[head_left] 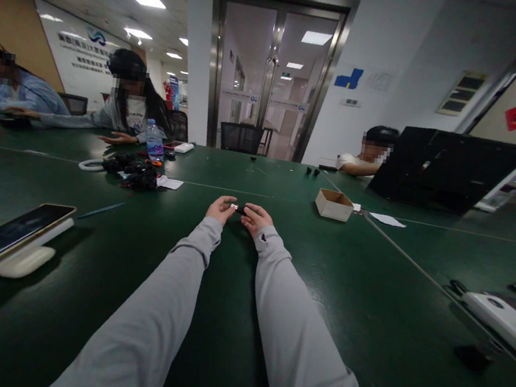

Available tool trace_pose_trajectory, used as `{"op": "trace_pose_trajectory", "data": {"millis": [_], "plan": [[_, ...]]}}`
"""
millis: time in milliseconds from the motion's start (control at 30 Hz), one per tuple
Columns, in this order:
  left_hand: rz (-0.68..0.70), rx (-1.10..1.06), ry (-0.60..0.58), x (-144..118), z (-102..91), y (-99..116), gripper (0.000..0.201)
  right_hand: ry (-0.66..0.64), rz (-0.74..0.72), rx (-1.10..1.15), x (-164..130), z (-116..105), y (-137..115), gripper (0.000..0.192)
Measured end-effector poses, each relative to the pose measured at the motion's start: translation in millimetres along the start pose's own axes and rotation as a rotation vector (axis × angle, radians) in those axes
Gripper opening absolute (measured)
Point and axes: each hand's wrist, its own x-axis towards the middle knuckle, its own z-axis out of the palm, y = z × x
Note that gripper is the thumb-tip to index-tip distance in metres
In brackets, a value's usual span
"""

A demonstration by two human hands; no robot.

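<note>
Both hands meet over the dark green table (366, 311), left of the small open cardboard box (334, 204); the left hand (220, 209) and right hand (255, 219) pinch a small black part with a metal tip (237, 208) between their fingers. It looks light, rigid and easy to drop, best gripped by its black body

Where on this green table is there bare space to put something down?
Bare table lies between the right hand, the cardboard box and the white device; also between the phone on its stand and the left sleeve. The black parts pile by the water bottle is crowded.
</note>
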Motion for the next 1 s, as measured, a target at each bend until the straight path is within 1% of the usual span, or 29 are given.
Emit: {"op": "trace_pose_trajectory", "data": {"millis": [133, 400, 500, 567, 633, 767, 867, 1000], "plan": [[-0.009, 0.028, -0.002, -1.4, 0.9, 2.5, 0.035, -0.016, -0.006, 0.008, 2.1, -1.9, 1.0, 0.017], [-0.052, 0.037, 0.036, 0.4, 3.0, 3.5, 0.041, -0.024, 0.001, 0.013, 3.6, -4.2, 1.6, 0.017], [-0.063, 0.067, 0.033, 3.2, 2.3, 0.9, 0.039, -0.026, 0.003, 0.010, 2.6, -3.6, 0.7, 0.017], [-0.060, 0.133, 0.031, 4.3, 1.3, 0.0, 0.035, -0.031, 0.003, 0.009, 2.5, -3.5, 0.9, 0.018], [-0.052, 0.243, 0.050, 4.0, -0.1, 0.8, 0.033, -0.035, 0.001, 0.007, 2.9, -3.8, 1.6, 0.018], [-0.023, 0.447, 0.093, -0.5, -2.1, 7.5, 0.037, -0.056, -0.003, -0.013, 3.9, -4.6, 3.1, 0.018], [-0.024, 0.506, 0.093, -4.3, -2.3, 13.6, 0.039, -0.068, -0.013, -0.027, 3.8, -4.9, 3.3, 0.017], [-0.057, 0.559, 0.124, -8.0, -2.0, 21.2, 0.042, -0.098, -0.025, -0.039, 2.8, -5.1, 3.0, 0.018]]}}
